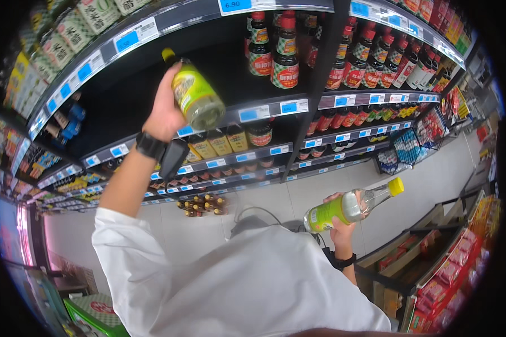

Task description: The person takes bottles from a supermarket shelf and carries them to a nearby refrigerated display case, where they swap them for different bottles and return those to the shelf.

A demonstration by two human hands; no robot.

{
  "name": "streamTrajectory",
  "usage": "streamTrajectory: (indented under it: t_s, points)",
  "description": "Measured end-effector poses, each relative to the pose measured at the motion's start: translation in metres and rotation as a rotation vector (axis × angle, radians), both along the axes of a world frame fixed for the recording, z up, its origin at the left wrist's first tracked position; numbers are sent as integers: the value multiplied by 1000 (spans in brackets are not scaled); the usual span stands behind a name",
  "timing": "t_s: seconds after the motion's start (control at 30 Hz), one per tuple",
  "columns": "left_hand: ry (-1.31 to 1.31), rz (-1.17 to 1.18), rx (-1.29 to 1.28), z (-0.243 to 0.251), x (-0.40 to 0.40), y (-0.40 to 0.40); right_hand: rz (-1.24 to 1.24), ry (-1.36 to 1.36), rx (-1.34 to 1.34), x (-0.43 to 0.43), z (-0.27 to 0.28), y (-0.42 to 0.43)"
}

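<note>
My left hand (165, 105) grips a bottle with a green label and yellow cap (198, 94), raised in front of a dark shelf (219, 80); its base points down to the right. Around a second clear bottle with a green label and yellow cap (337, 210) my right hand (341, 229) is closed, low at my right side, the cap pointing up and right. Dark sauce bottles with red caps (285, 63) stand on the shelf to the right of the left bottle. Both wrists wear black bands.
Price tags line the shelf edges (253, 114). Lower shelves hold cream-labelled bottles (220, 142) and jars. A group of dark bottles with yellow caps (202, 205) stands on the tiled floor. At right is a rack of red packets (447, 269); a green crate (92, 311) is at lower left.
</note>
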State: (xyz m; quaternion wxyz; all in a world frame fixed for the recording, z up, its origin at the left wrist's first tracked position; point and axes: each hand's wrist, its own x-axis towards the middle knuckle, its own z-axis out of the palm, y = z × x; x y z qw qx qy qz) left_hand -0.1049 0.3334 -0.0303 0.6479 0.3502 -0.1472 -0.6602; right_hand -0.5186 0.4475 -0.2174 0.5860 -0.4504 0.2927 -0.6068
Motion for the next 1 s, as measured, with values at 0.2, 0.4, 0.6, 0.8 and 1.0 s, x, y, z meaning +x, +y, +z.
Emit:
streamTrajectory:
  t_s: [0.2,0.4,0.6,0.8,1.0]
  points:
    - [-187,-114,-208,-6,61,-119,-129,-42,-74,44,17,-11]
    - [-601,13,-254,-23,93,-210,-221,17,-118,58,13,-18]
    - [-947,97,-192,-35,103,-272,-329,-12,-112,65,3,-7]
    - [-1902,147,-591,-108,188,-386,-422,16,-82,54,-4,6]
    - [-1875,184,-882,-120,223,-427,-411,2,-62,42,-1,0]
